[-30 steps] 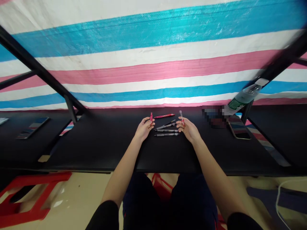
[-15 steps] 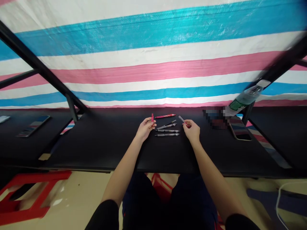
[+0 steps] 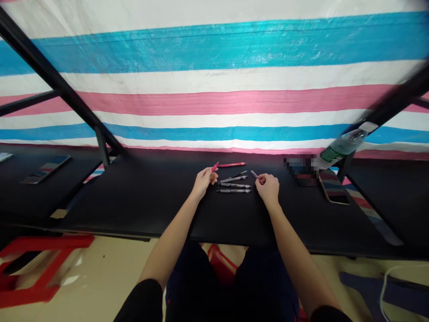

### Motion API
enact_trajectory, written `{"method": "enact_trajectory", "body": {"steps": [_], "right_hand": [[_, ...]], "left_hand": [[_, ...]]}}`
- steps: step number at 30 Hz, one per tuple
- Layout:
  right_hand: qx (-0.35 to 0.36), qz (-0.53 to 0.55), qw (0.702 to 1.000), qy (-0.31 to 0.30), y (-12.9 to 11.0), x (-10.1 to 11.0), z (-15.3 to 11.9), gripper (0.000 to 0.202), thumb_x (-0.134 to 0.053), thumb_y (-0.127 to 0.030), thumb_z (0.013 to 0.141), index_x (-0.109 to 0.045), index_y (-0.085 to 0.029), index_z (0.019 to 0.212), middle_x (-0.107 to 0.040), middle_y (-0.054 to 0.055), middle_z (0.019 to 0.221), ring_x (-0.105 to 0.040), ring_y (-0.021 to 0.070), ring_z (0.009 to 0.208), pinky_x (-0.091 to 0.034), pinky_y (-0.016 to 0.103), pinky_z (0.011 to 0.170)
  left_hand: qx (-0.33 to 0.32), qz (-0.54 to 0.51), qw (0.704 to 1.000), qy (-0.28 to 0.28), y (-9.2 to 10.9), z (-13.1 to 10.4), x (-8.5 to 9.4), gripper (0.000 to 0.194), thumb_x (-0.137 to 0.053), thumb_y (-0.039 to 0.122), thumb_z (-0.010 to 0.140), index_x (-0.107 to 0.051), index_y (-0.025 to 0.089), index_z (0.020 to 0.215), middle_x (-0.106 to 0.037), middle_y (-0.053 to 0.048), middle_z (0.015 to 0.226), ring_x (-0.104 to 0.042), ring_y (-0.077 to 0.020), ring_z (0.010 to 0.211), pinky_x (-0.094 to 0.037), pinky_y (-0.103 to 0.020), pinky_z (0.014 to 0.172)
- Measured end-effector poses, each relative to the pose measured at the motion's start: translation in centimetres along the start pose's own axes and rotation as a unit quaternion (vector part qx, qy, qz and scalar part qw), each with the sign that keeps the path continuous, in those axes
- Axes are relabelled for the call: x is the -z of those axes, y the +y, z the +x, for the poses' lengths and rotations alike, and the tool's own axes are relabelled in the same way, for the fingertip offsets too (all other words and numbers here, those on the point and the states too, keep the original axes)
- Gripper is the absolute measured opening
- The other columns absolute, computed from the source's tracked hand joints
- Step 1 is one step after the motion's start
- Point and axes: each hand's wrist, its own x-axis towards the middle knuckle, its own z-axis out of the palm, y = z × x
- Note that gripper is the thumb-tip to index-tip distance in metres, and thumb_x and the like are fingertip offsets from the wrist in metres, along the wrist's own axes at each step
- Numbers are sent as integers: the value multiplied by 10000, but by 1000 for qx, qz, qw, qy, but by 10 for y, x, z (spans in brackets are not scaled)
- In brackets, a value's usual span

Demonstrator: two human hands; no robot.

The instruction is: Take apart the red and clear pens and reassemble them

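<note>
My left hand (image 3: pixel 203 181) pinches a short red pen barrel (image 3: pixel 215 167) between thumb and fingertips, its top leaning right. In my right hand (image 3: pixel 268 185) is a thin, pale pen refill (image 3: pixel 254 174), poking up and to the left from closed fingers; its lower end is hidden. Between the hands, a red pen (image 3: pixel 232 164) lies farthest back on the black table (image 3: pixel 150 192). Nearer me lie three clear pens with grey grips, among them the closest pen (image 3: pixel 233 191). A thin dark stick (image 3: pixel 240 173), perhaps another refill, lies by the rearmost of them.
On the right a water bottle (image 3: pixel 342 147) leans near the frame, behind a phone (image 3: pixel 333 187) and a blurred-out patch (image 3: pixel 303 170). Another phone (image 3: pixel 47 170) lies on the left table. A striped sheet (image 3: pixel 214 103) hangs behind. A red stool (image 3: pixel 43 268) stands at lower left.
The red barrel in my left hand has tipped from upright to leaning right. My right hand keeps the refill, barely moved. The view has shifted slightly.
</note>
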Motion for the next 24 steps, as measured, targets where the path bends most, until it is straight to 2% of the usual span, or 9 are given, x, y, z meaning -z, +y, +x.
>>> {"method": "enact_trajectory", "body": {"steps": [5, 9, 14, 18, 24], "right_hand": [[-11, -7, 1000, -11, -4, 1, -1, 203, -541, -274, 747, -664, -182, 879, -574, 86, 771, -475, 258, 774, -368, 381, 738], [-20, 29, 999, -1, -1, 0, 2, 237, -563, -331, 759, -668, -186, 914, -586, 101, 846, -491, 270, 819, -392, 403, 781], [19, 100, 995, 9, 0, 1, 9, 243, -571, -326, 782, -679, -187, 950, -578, 123, 937, -521, 273, 882, -415, 427, 873], [63, 111, 992, -25, -4, -1, 23, 232, -582, -315, 799, -707, -210, 964, -560, 129, 1002, -522, 296, 962, -415, 448, 909], [68, 98, 986, -113, -2, -11, 47, 178, -663, -285, 758, -750, -268, 912, -545, 76, 948, -526, 267, 953, -426, 425, 903]], "left_hand": [[-14, 19, 1000, -6, -3, 1, 1, 262, -633, 383, 834, -683, 129, 877, -593, -32, 644, -516, -96, 515, -344, -219, 459], [-23, 40, 999, -7, -5, 1, 2, 243, -637, 368, 832, -687, 133, 869, -594, -30, 635, -513, -92, 510, -348, -206, 447], [-21, 49, 999, 4, -5, 2, 1, 157, -640, 272, 815, -670, 136, 888, -601, -24, 664, -526, -89, 514, -351, -205, 443], [-24, 51, 998, 20, -6, 3, 1, 172, -685, 177, 747, -639, 147, 911, -612, -9, 693, -538, -82, 518, -362, -202, 446], [-26, 51, 998, 24, -5, 5, 2, 210, -705, 194, 709, -584, 159, 878, -616, 1, 695, -541, -83, 511, -359, -197, 439]]}}
